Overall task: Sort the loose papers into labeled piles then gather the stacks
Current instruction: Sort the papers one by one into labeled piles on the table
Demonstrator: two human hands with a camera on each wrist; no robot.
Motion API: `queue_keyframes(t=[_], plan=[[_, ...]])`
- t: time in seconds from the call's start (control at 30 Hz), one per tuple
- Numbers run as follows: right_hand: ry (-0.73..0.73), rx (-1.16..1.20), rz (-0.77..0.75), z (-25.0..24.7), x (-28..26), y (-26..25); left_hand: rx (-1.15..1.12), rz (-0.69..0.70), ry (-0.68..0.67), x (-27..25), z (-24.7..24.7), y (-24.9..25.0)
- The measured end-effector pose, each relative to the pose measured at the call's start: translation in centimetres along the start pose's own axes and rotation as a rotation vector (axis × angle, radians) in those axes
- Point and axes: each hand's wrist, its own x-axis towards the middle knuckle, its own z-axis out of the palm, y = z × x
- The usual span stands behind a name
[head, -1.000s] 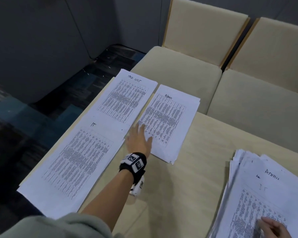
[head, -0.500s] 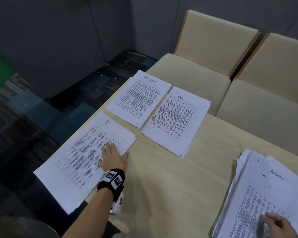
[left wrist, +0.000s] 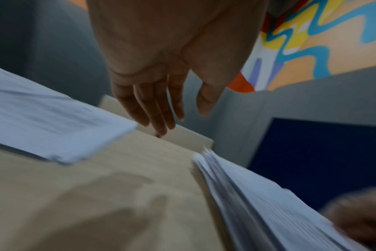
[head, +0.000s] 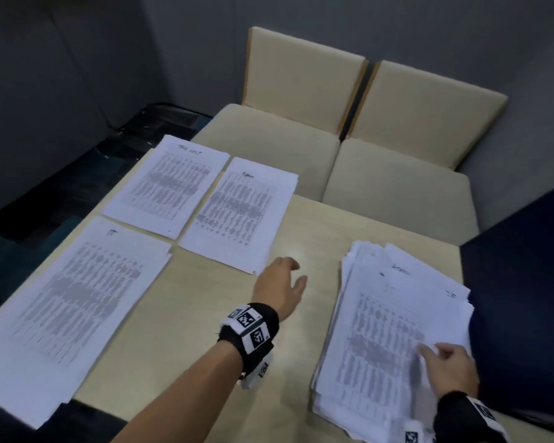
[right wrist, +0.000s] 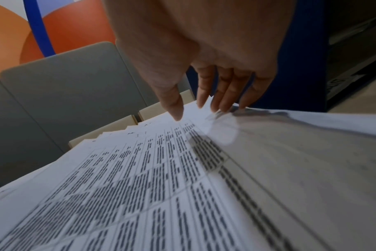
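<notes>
Sorting is under way: the unsorted stack [head: 394,330] lies fanned and uneven at the right of the tabletop [head: 205,330], its top sheet a printed table with a handwritten heading too blurred to read. The right hand [head: 450,367] rests on the near right part of that sheet, fingers [right wrist: 223,95] nearly straight with their tips on the paper and nothing gripped; this reads as steadying the stack or starting to slide a sheet free. Three sorted piles lie at the left, apart from the stack, presumably to keep categories separate: the near-left pile [head: 77,302] headed with what looks like "IT", the far-left pile [head: 170,187], and the middle pile [head: 240,212], whose headings cannot be read.

The left hand [head: 280,287] hangs above bare tabletop between the middle pile and the unsorted stack, fingers [left wrist: 152,108] loosely extended, thumb apart, holding nothing. Half a second earlier it lay flat on the near-left pile; it has since crossed toward the stack, judged to be going for the next sheet. The right hand has kept its place on the stack, and the camera has swung right.

Beyond the tabletop stand two cream chairs [head: 333,123]; a dark blue object [head: 522,298] abuts the stack's right edge.
</notes>
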Motion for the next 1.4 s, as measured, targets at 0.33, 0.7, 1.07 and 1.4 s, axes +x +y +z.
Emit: queue_keyframes(t=[0.33,0.7,1.07,1.4], plan=[[-0.058,-0.023,0.021,1.0,2.6,1.1,0.338,-0.038,-0.268,-0.3,8.6,4.9],[-0.052,0.341,-0.215,-0.2,1.1,2.5,0.242,-0.043,-0.159,0.0,7.6,4.5],[-0.005,0.815,0.004,-3.7,-0.3,4.6,0.188,-0.134,-0.206,-0.3,9.6,3.7],[-0.238,1.037,0.129,-2.8,-0.5,3.6,0.224,0.269,-0.086,-0.7,6.0,5.5]])
